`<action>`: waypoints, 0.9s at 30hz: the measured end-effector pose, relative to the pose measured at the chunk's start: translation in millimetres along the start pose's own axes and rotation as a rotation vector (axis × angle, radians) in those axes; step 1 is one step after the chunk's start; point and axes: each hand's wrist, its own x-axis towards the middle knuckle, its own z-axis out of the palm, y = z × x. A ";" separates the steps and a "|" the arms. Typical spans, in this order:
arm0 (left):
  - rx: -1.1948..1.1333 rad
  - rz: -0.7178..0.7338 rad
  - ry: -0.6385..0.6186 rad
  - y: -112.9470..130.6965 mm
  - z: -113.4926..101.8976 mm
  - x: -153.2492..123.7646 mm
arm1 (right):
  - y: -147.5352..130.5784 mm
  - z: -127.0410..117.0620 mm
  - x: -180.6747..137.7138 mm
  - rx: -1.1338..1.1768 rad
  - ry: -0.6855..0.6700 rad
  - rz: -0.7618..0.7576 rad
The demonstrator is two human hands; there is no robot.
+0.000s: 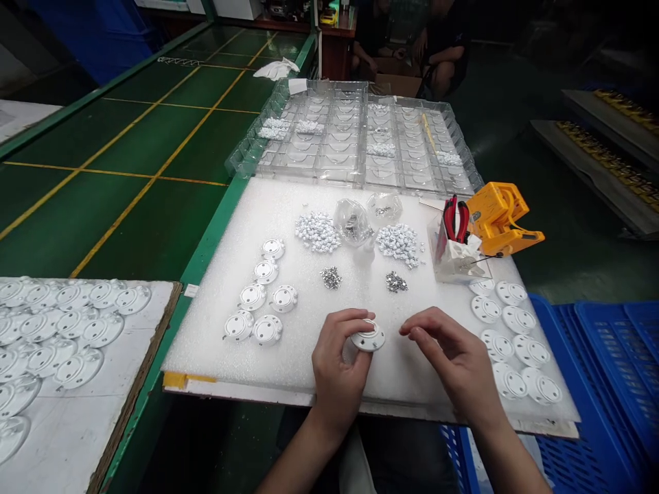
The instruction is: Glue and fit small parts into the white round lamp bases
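Left hand [340, 374]: closed on the rim of a white round plastic disc [368, 337], held just above the foam; single-disc handwork in progress

Right hand [453, 357]: fingers curled, tips drawn together just beside the disc; any small part between them cannot be told

White foam sheet [288, 357]: open room around both hands, front edge close below them

Other white discs [266, 288]: loose along both sides

Silver metal parts [396, 281]: small heaps ahead

Red-handled pliers [457, 218]: in a clear box, beside a yellow plastic tool [502, 216]

Clear plastic trays [329, 137]: farthest, beyond the foam
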 end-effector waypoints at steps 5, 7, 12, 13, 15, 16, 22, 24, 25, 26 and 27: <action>-0.029 -0.062 0.224 -2.0 1.0 -0.6 | -32.3 11.8 31.2 -0.165 -0.017 -0.197; -0.069 -0.035 0.229 -2.2 1.3 -1.4 | -45.5 23.6 51.7 -0.210 -0.045 -0.302; -0.168 0.001 0.279 -3.1 2.9 -5.0 | -66.6 75.0 119.7 -0.585 -0.240 -0.378; -0.175 -0.001 0.290 -3.4 3.2 -5.6 | -68.3 85.8 132.0 -0.741 -0.330 -0.350; -0.186 -0.001 0.309 -4.1 3.8 -6.4 | -68.8 103.3 151.2 -0.927 -0.431 -0.334; -0.189 0.001 0.313 -4.5 3.9 -6.6 | -67.7 109.4 157.8 -0.970 -0.459 -0.337; -0.196 0.006 0.283 -7.1 2.9 -6.7 | -56.1 118.5 168.3 -1.043 -0.570 -0.420; -0.207 0.009 0.263 -7.5 2.3 -6.8 | -55.2 118.0 168.6 -1.062 -0.584 -0.437; -0.217 0.009 0.253 -7.6 2.1 -6.8 | -55.3 117.8 168.8 -1.070 -0.591 -0.445; -0.228 0.009 0.243 -7.6 1.9 -6.8 | -55.3 117.5 169.1 -1.074 -0.599 -0.456; -0.237 0.007 0.236 -7.4 1.9 -6.7 | -55.3 117.1 169.3 -1.076 -0.608 -0.469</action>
